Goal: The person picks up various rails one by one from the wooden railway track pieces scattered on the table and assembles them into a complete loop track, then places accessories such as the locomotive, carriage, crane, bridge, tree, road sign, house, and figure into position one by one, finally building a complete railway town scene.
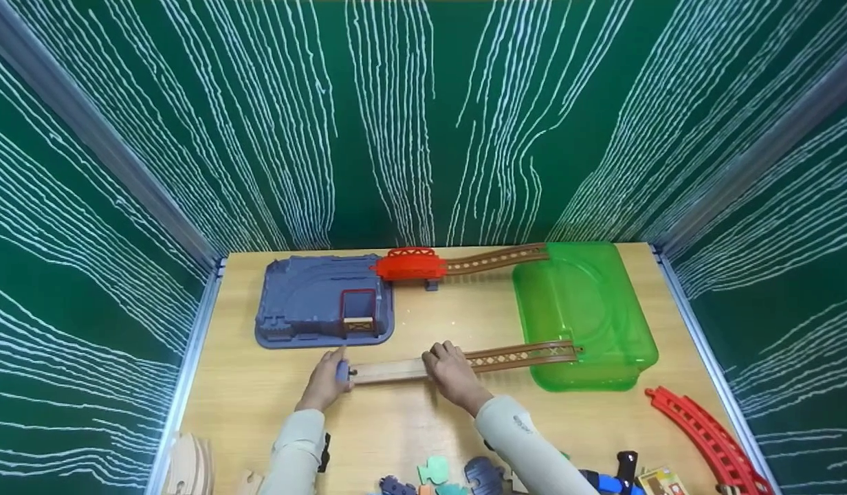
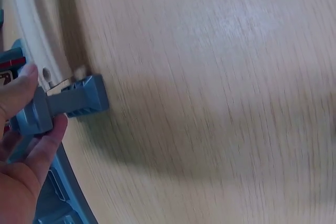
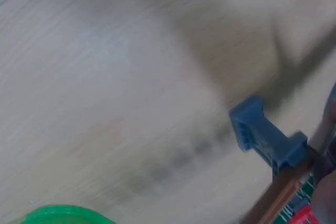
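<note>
My left hand (image 1: pixel 323 382) pinches a blue-grey track support (image 2: pixel 79 99) between thumb and fingers. This support stands at the left end of a pale wooden toy train track (image 1: pixel 389 372), whose end peg shows beside it. Further right, my right hand (image 1: pixel 454 375) grips the track from above, where the wooden piece meets a brown lattice-sided track (image 1: pixel 520 357). Under that joint a second blue support (image 3: pixel 268 132) shows in the right wrist view. The brown track's far end lies over the translucent green base (image 1: pixel 595 309).
A blue-grey base (image 1: pixel 293 292) with a small red-framed gate (image 1: pixel 358 311) stands at the back left. A red bridge (image 1: pixel 411 265) and another brown track (image 1: pixel 496 261) link it to the green base. Red curved track (image 1: pixel 705 433) and wooden tracks (image 1: pixel 190 464) lie near the front.
</note>
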`<state>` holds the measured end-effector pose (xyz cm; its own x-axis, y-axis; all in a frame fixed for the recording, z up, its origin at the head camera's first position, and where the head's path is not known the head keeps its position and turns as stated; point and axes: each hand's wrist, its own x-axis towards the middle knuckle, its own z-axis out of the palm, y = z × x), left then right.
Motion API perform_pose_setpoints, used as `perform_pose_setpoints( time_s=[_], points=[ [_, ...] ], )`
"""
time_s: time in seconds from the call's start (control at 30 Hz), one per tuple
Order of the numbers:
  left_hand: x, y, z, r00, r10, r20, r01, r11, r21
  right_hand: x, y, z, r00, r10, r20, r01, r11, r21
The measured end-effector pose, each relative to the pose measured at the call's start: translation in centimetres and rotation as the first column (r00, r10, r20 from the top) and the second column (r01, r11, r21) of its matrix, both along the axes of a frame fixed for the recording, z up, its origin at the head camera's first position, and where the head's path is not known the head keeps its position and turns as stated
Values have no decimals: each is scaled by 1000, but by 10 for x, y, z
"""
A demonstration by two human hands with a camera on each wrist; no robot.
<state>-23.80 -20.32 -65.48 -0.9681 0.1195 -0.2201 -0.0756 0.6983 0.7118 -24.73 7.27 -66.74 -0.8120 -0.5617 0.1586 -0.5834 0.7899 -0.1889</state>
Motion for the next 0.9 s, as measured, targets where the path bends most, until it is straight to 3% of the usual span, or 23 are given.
perform_pose_setpoints(
  time_s=[0.17, 0.3, 0.57, 0.77, 0.9],
  points=[
    [0, -2, 0, 1000, -19, 14, 19, 1000, -2, 0, 1, -6, 997, 9, -72, -12, 999, -45],
    [-1, -6, -1, 1000, 3, 21, -3, 1000, -9, -2, 1, -4, 994, 20, -109, -28, 997, -68],
    [-2, -13, -4, 998, 28, -57, -28, 1000, 0, -4, 1, -2, 997, 26, -74, -31, 997, -67],
    [-6, 0, -3, 1000, 22, 3, -22, 1000, -4, -3, 3, -2, 997, 28, -66, -33, 996, -78],
    [-7, 9, -4, 1000, 13, 0, -13, 1000, -14, -1, 4, -1, 999, 26, -38, -28, 998, -58]
  ],
)
